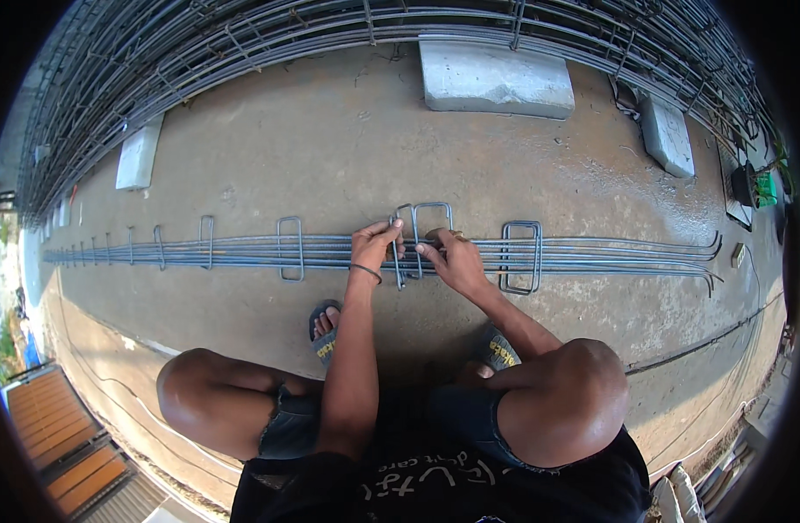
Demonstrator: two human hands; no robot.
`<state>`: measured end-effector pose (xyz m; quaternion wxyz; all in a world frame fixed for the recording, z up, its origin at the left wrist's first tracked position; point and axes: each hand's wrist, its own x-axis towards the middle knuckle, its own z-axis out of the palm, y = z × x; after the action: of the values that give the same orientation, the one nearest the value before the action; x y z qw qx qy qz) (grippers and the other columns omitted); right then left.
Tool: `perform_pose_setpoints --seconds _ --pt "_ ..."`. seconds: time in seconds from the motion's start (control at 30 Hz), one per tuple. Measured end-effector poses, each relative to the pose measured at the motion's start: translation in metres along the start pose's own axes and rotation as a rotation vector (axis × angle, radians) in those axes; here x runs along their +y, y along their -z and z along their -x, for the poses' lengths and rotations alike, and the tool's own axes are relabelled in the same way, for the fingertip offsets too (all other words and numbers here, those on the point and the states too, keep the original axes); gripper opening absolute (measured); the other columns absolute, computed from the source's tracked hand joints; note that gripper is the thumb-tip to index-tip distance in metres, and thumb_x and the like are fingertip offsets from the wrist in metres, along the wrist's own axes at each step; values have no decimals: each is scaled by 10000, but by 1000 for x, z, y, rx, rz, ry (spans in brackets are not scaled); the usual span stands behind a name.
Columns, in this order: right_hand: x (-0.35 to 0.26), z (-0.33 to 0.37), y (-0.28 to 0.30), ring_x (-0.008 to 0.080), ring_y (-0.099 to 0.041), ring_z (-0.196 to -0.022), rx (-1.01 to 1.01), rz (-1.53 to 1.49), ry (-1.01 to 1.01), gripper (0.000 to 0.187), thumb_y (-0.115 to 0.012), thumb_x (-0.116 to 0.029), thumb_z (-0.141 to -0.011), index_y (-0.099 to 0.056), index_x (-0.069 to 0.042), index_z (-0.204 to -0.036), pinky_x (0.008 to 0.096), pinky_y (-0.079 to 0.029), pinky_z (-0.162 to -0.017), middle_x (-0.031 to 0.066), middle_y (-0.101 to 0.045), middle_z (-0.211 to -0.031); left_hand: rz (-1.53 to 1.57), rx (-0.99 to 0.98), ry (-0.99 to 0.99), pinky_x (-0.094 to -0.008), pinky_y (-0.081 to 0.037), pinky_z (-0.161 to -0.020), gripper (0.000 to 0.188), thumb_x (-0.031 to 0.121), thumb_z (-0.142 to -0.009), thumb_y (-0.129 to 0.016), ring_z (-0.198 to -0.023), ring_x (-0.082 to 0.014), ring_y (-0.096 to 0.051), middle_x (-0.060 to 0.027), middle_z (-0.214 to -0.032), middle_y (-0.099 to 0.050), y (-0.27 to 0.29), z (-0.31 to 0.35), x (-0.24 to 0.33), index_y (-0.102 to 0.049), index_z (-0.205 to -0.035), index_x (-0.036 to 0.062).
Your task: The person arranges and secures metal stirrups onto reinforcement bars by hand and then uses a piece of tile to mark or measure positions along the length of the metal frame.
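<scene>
A long bundle of thin steel rebar lies across the floor in front of me. My left hand is closed on a bent rectangular rebar stirrup, which stands tilted, nearly edge-on, around the bars. Just to its right, my right hand grips a second stirrup, its fingers curled at the bars. Partly hidden by my fingers, the two stirrups stand close together. Farther right, a few stirrups are bunched around the bars. Leftward, more stirrups are spaced out along the bundle.
Beyond the bundle, assembled rebar cages rest on pale concrete blocks. Another block stands far right. The bars' hooked ends reach out at the right. My sandalled feet are close to the bundle's near side.
</scene>
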<state>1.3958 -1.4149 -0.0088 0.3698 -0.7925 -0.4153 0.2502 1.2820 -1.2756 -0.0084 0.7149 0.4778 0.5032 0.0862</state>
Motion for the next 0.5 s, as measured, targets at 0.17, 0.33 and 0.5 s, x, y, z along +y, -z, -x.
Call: perform_pose_setpoints --seconds 0.17,0.33,0.5 --pt "-10 -2 -15 321 -663 -635 -247 -144 -190 343 -624 -314 -880 -526 14 -859 417 -495 -590 197 -645 -712 129 16 -20 -248 -504 -512 218 251 -891 -647 -569 -108 -564 -12 -688 -595 -2 0 0 -688 -917 38" --pt "3 12 -16 202 -630 -471 -216 -228 -303 259 -584 -200 -909 -472 11 -812 336 -473 -424 112 -588 -566 247 128 -107 -208 -344 -392 212 230 -913 -620 -464 -45 -419 27 -604 -506 -9 -14 0 -682 -912 27" --pt "12 25 -20 201 -620 -456 -149 -242 -294 221 -583 -171 -901 -466 14 -865 335 -466 -417 124 -595 -555 72 90 -121 -220 -339 -354 187 198 -898 -640 -436 -45 -414 15 -598 -506 -70 -17 -19 -673 -808 38"
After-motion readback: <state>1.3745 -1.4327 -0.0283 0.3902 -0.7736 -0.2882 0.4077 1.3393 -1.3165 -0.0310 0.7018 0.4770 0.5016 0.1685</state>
